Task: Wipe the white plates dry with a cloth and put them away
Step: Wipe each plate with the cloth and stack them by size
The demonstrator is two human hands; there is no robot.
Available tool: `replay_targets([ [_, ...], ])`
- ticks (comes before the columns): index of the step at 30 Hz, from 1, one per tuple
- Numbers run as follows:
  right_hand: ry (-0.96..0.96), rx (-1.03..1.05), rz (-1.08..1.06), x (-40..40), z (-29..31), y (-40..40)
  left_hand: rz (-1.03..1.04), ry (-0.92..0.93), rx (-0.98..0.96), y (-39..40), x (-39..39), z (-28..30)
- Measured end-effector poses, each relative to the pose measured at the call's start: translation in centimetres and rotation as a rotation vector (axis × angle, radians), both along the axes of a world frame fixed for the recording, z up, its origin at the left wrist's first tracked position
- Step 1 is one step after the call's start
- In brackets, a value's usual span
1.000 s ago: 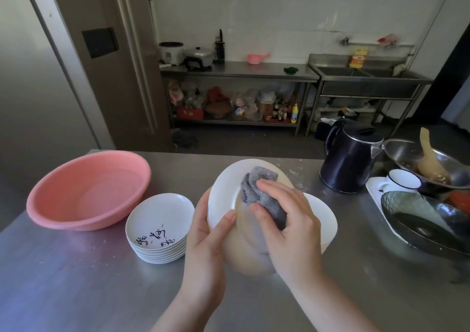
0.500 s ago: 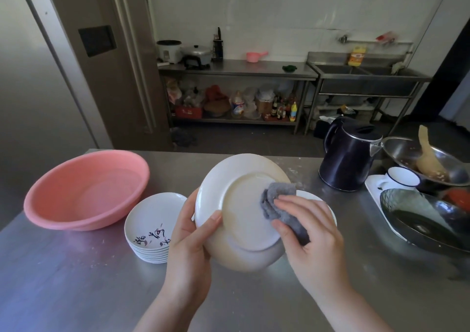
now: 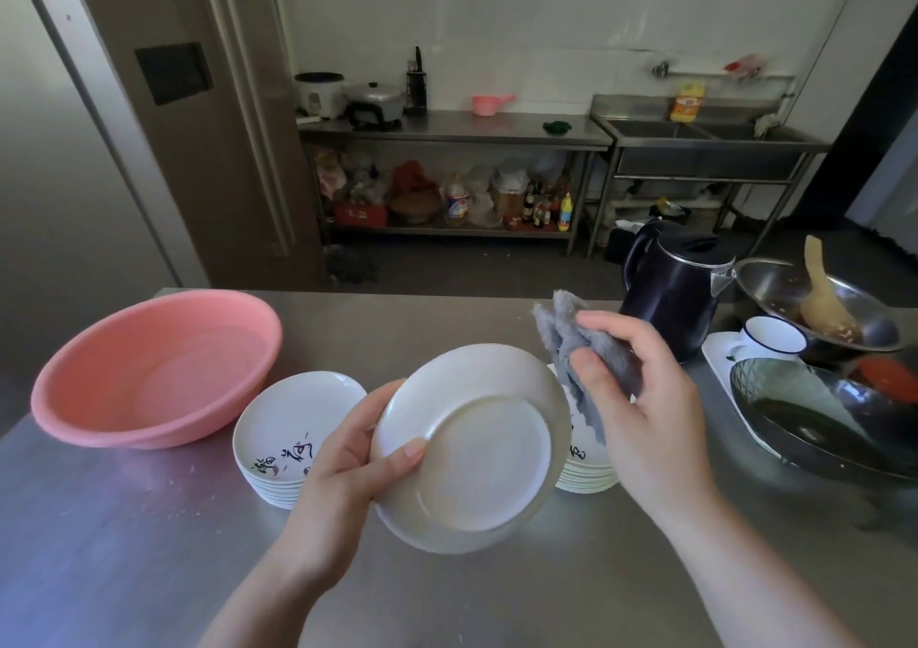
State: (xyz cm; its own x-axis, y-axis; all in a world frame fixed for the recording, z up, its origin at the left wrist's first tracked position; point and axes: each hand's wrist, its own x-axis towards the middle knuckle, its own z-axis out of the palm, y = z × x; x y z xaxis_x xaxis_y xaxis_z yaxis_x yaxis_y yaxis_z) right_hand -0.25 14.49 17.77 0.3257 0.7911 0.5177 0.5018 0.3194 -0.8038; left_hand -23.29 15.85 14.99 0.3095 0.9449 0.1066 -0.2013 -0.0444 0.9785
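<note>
My left hand (image 3: 343, 468) grips a white plate (image 3: 472, 448) by its left rim, underside facing me, held above the steel table. My right hand (image 3: 641, 399) holds a crumpled grey cloth (image 3: 571, 344) just to the right of the plate, off its surface. A stack of white plates with dark markings (image 3: 288, 429) sits on the table left of the held plate. A second stack of white plates (image 3: 586, 468) stands behind the held plate and my right hand, mostly hidden.
A pink basin (image 3: 149, 369) sits at the left of the steel table (image 3: 124, 548). A dark kettle (image 3: 675, 289) stands at the back right. Metal bowls (image 3: 814, 414), a white mug (image 3: 770, 339) and a white tray crowd the right side.
The cloth has come off the plate's underside and my right hand has lifted up and to the right. My left hand has tilted the plate flatter and lowered it.
</note>
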Motion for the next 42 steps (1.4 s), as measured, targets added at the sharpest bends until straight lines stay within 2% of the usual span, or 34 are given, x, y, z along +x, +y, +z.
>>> replay_targets([
  [6, 0.053, -0.235, 0.312, 0.0, 0.2, -0.5, -0.127, 0.131, 0.066, 0.2, -1.1, 0.8],
  [10, -0.091, -0.270, 0.369, 0.2, -0.2, -0.6, -0.187, 0.198, 0.083, 0.5, -1.7, 1.2],
  [16, -0.206, -0.395, 0.494, 0.9, -0.2, -0.9, -0.309, 0.288, 0.087, 0.9, -2.2, 1.6],
  [19, -0.272, -0.372, 0.511, 1.1, -0.5, -1.0, -0.337, 0.350, 0.122, 1.3, -2.2, 1.4],
  [24, -0.389, -0.150, 0.451, 1.1, -1.2, -1.1, -0.250, 0.504, 0.229, 1.3, -1.9, 1.0],
  [27, -0.470, -0.016, 0.369, 0.9, -1.6, -1.1, 0.117, 0.568, 0.316, 0.8, -1.0, 0.7],
  [28, -0.496, 0.021, 0.338, 0.9, -1.8, -1.1, 0.249, 0.535, 0.286, 0.3, -0.4, 0.7],
  [29, -0.516, 0.056, 0.309, 0.9, -1.9, -1.0, 0.312, 0.461, 0.177, -0.4, 0.4, 0.7],
  [31, -0.531, 0.109, 0.267, 0.9, -2.1, -0.9, 0.252, 0.230, -0.120, -1.5, 1.9, 0.5],
  [33, -0.537, 0.139, 0.252, 0.8, -2.5, -0.8, 0.165, 0.052, -0.298, -2.2, 3.1, 0.1],
  [36, -0.579, 0.146, 0.261, 0.6, -3.2, -0.9, 0.165, -0.088, -0.391, -2.2, 4.0, 0.1],
  [42, -0.574, 0.128, 0.260, 0.1, -4.4, -1.4, 0.224, -0.164, -0.477, -2.1, 4.8, 0.2],
])
